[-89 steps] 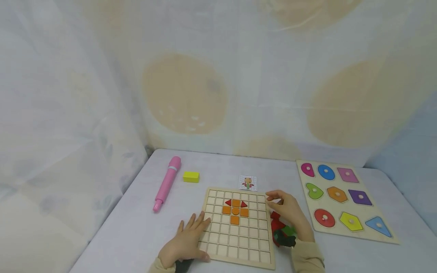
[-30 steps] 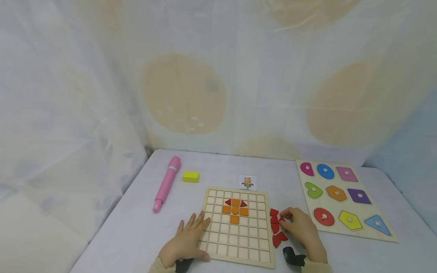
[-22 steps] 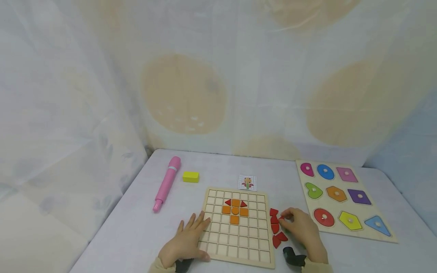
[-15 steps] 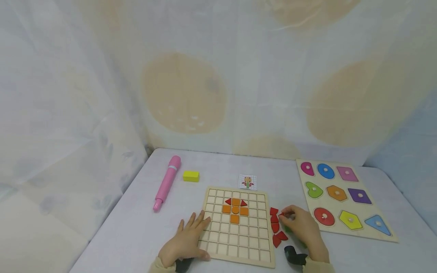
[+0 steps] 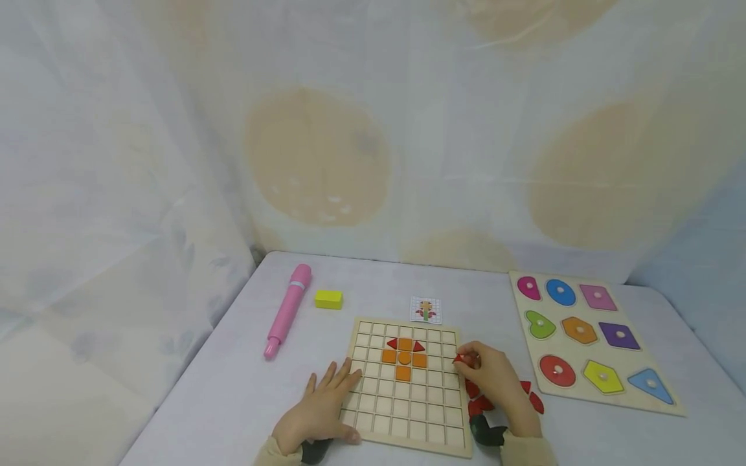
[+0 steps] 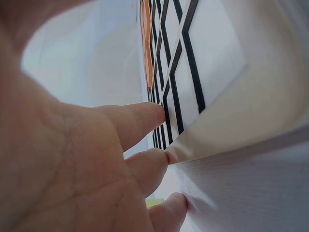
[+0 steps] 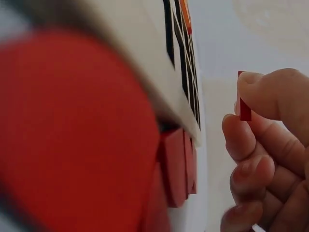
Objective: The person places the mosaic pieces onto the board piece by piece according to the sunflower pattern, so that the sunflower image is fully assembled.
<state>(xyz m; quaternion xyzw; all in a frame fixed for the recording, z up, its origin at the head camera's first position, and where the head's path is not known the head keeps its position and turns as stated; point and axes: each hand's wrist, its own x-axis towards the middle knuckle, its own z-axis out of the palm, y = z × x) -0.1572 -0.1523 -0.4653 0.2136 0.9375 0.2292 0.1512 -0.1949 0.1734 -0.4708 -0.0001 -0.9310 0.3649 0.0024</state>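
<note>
A wooden grid board [image 5: 408, 414] lies on the table near me, with orange squares [image 5: 404, 364] and two red triangles [image 5: 405, 344] set in its upper cells. My left hand [image 5: 317, 414] lies flat with straight fingers on the board's left edge [image 6: 203, 145]. My right hand [image 5: 492, 382] pinches a small red piece [image 5: 459, 358] [image 7: 244, 104] between thumb and finger at the board's right edge. Loose red pieces [image 5: 533, 401] [image 7: 176, 164] lie beside the board, partly hidden under this hand.
A small pattern card [image 5: 425, 310] sits behind the board. A pink pen-like toy [image 5: 287, 310] and a yellow block [image 5: 329, 299] lie at the left. A shape puzzle board [image 5: 591, 340] with coloured knob pieces lies at the right. Curtain fabric surrounds the table.
My right hand picked a red piece from the pile beside the board and carried it left and up to the board's right edge. My left hand stayed where it was.
</note>
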